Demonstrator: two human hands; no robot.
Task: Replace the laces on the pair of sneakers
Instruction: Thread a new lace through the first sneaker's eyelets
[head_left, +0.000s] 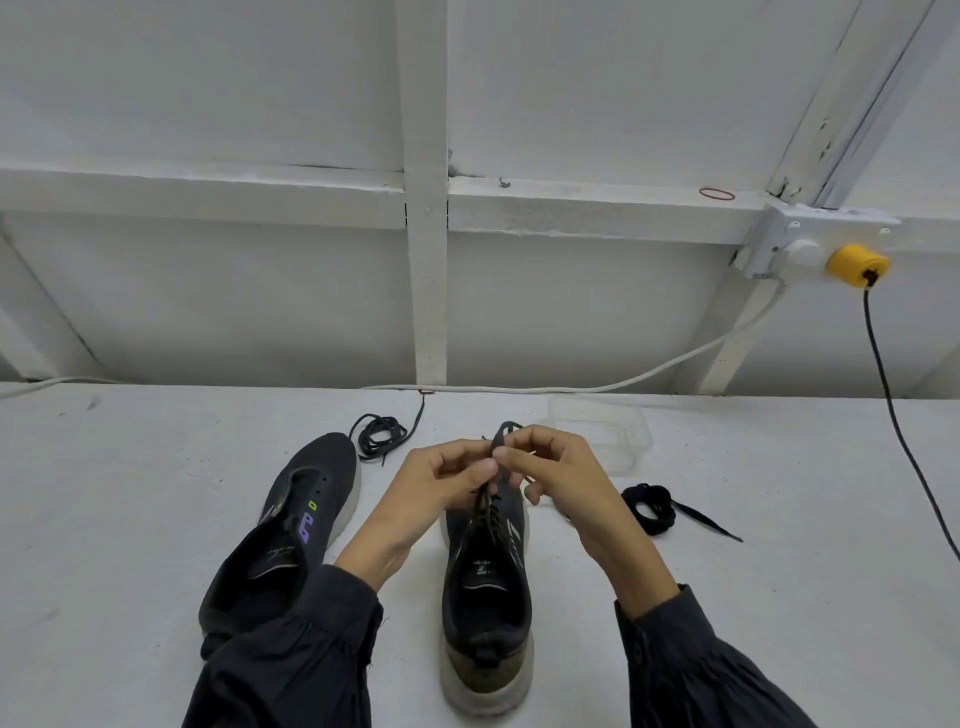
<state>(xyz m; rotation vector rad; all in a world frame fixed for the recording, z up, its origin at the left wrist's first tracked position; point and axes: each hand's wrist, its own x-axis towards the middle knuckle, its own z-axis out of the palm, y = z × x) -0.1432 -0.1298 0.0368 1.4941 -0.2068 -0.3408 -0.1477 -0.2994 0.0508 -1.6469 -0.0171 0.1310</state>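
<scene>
On the worktop (130, 493) the laced sneaker (488, 597) sits heel toward the person, eyelets up for easy reach. The unlaced sneaker (291, 530) lies left of it. Left hand (441, 486) and right hand (558, 467) each have a grip pinched on its lace (497, 440) above the toe, probably working the knot. Loose lace (376, 434) beyond-left, bundled lace (649, 506) right.

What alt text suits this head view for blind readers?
A left hand and right hand pinch a dark shoelace above a dark knit sneaker on a white table. A matching unlaced sneaker lies left of it; a loose black lace and a coiled black lace lie nearby.
</scene>
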